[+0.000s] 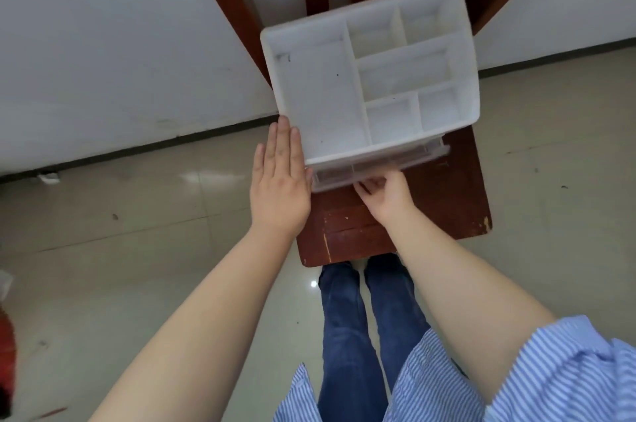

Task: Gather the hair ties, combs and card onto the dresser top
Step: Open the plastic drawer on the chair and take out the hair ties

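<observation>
Dresser organizer point(320, 94), white, sits mid-frame on the brown desk point(447, 201). Left hand point(280, 180) flat, fingers spread straight against its side. Right hand point(387, 192) pinches the clear drawer point(344, 173) front.

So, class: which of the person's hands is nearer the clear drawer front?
Right. The right hand has its fingers at the clear drawer front; the left hand lies flat against the organizer's left side.
</observation>
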`<state>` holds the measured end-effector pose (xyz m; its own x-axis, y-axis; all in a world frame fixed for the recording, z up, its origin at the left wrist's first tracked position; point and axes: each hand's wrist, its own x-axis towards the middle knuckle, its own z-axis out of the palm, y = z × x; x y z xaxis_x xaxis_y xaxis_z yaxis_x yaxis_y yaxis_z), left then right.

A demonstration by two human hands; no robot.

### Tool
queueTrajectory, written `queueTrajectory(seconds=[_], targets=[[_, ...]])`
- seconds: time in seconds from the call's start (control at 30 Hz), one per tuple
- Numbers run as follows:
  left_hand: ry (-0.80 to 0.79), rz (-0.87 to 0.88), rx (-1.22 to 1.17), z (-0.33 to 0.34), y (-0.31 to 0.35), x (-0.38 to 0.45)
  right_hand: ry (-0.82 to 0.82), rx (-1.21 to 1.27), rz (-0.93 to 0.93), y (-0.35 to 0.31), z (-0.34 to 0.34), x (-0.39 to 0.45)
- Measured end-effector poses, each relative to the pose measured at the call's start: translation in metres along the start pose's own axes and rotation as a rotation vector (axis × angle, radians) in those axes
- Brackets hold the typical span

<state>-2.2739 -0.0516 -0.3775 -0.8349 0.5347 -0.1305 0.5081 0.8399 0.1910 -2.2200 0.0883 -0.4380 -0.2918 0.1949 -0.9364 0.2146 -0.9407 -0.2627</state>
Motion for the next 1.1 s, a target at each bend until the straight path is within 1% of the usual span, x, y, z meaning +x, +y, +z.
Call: queueTrajectory(seconds=[0.07, 0.2, 0.3, 0.43, 0.53, 0.57, 0.6, 0.63, 0.67, 0.7, 0.73, 0.77, 0.8, 0.87, 1.0, 1.1], targets=[[0.012, -0.04, -0.051, 0.0, 0.005, 0.0, 0.029, -0.041, 0.028, 0.008, -0.026, -0.007], [-0.025, -0.137, -0.114, 0.001, 0.013, -0.002, 0.033, -0.259, 0.067, 0.018, -0.056, -0.019], [-0.029, -0.16, -0.101, 0.001, 0.016, -0.001, 0.015, -0.402, 0.055, 0.011, -0.051, -0.024], [-0.057, -0.168, -0.117, 0.0, 0.017, 0.0, -0.028, -0.46, 0.0, -0.002, -0.032, -0.026], [-0.038, -0.151, -0.133, -0.004, 0.017, 0.0, -0.166, -0.322, -0.034, -0.013, 0.005, -0.028], [-0.026, -0.142, -0.137, -0.004, 0.016, 0.0, -0.172, -0.299, -0.03, -0.016, 0.017, -0.028], [-0.024, -0.137, -0.139, -0.004, 0.016, -0.001, -0.134, -0.312, -0.03, -0.017, 0.027, -0.029], [-0.032, -0.136, -0.142, -0.005, 0.016, -0.001, -0.038, -0.375, -0.06, -0.018, 0.033, -0.03], [-0.045, -0.137, -0.144, -0.005, 0.016, -0.001, 0.094, -0.445, -0.125, -0.018, 0.034, -0.03], [-0.055, -0.138, -0.146, -0.005, 0.016, -0.001, 0.197, -0.458, -0.202, -0.019, 0.034, -0.032], [-0.057, -0.137, -0.148, -0.005, 0.016, -0.002, 0.228, -0.415, -0.246, -0.02, 0.034, -0.034], [-0.054, -0.135, -0.149, -0.005, 0.016, -0.001, 0.19, -0.318, -0.226, -0.021, 0.034, -0.037], [-0.049, -0.134, -0.151, -0.004, 0.016, -0.001, 0.135, -0.192, -0.161, -0.023, 0.036, -0.039], [-0.058, -0.137, -0.156, -0.003, 0.017, -0.002, 0.082, -0.004, -0.05, -0.027, 0.037, -0.042], [-0.092, -0.161, -0.159, -0.003, 0.019, -0.001, -0.049, 0.044, -0.028, -0.026, 0.019, -0.048], [-0.107, -0.165, -0.155, -0.005, 0.02, 0.002, -0.078, -0.029, 0.01, -0.019, -0.019, -0.06]])
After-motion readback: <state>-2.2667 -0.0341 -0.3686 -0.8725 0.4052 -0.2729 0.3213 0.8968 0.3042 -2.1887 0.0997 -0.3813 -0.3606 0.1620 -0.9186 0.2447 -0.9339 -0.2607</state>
